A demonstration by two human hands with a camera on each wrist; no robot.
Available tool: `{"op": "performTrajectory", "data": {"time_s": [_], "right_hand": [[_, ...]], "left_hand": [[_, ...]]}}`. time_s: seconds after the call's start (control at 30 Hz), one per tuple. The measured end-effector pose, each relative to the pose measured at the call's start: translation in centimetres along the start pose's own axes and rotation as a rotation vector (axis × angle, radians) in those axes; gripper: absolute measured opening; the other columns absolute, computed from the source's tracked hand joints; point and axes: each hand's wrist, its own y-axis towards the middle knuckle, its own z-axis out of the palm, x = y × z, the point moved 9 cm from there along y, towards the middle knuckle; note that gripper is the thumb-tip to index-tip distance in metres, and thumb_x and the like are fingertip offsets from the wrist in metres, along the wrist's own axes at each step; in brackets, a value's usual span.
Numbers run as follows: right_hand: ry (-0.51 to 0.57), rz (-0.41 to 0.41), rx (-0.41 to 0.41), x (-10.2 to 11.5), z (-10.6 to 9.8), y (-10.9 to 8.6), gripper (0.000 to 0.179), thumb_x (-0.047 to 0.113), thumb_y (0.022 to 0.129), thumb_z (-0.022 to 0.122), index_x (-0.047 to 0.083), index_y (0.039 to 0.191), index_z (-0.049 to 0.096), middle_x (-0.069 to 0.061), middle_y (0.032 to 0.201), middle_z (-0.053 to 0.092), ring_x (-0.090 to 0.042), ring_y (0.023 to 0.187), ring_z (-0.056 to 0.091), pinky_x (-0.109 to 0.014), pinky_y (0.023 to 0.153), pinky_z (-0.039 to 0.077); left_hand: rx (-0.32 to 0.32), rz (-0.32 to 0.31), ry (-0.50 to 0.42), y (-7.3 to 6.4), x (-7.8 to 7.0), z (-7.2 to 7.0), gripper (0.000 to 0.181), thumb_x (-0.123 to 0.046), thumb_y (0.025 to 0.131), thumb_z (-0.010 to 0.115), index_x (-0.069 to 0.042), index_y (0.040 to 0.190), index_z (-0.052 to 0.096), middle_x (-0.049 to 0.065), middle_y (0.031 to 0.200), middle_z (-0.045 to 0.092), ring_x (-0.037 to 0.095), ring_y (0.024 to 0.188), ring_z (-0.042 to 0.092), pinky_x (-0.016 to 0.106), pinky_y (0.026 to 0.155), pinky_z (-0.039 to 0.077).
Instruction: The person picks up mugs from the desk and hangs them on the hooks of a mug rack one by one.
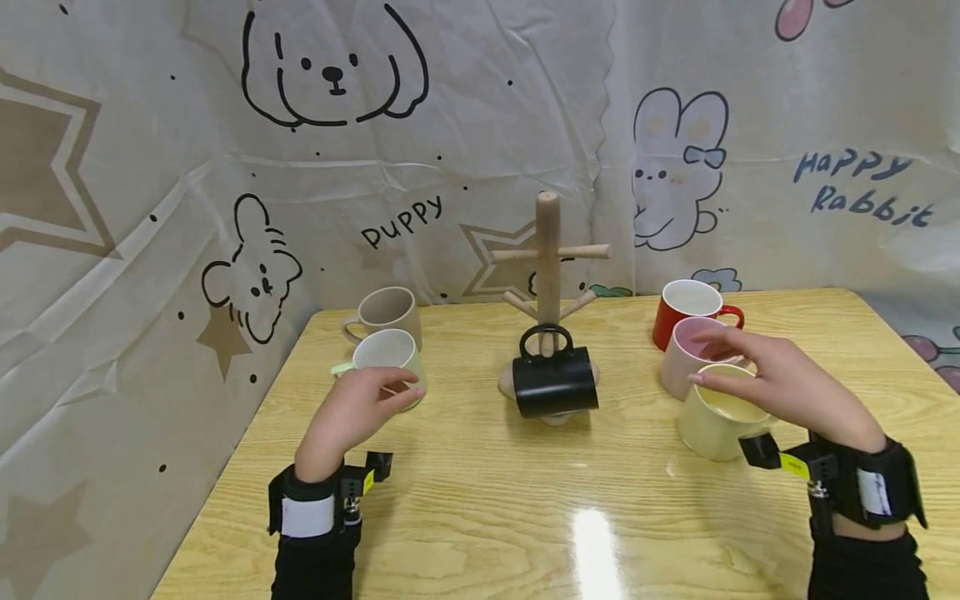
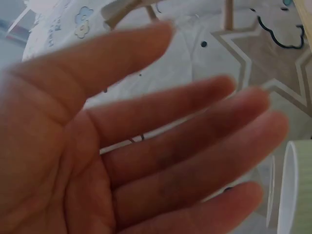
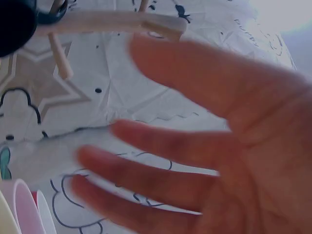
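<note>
My left hand (image 1: 358, 410) is held in front of a pale green mug (image 1: 390, 354), fingers loosely extended and palm bare in the left wrist view. Over on the right, my right hand (image 1: 776, 383) hovers above a yellow mug (image 1: 708, 429) and a pink mug (image 1: 677, 371), its fingers spread and holding nothing. A black mug (image 1: 555, 383) hangs tilted on its side from a low front peg of the wooden mug rack (image 1: 548, 275), the peg's end showing inside its handle. The rack's other visible pegs are bare.
Behind the pale green mug stands a grey-beige mug (image 1: 397, 312). A red mug (image 1: 667, 325) with a white inside is at the back right, behind the pink one. A printed cloth (image 1: 465, 125) hangs along the back and left of the wooden table (image 1: 480, 517).
</note>
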Motion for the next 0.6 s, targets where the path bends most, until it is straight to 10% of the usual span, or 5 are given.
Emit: {"op": "performTrajectory", "data": {"time_s": [0.6], "right_hand": [[-0.087,-0.066,0.046,1.1,1.1,0.4,0.059,0.027,0.076,0.075,0.013,0.125,0.044,-0.013,0.105,0.064,-0.027,0.094,0.062,-0.049,0.08,0.049]], "left_hand": [[-0.012,0.01,0.07,0.3,-0.3,0.1,0.026,-0.028,0.089,0.06,-0.008,0.104,0.068,0.008,0.097,0.07,0.021,0.08,0.067,0.035,0.067,0.052]]}}
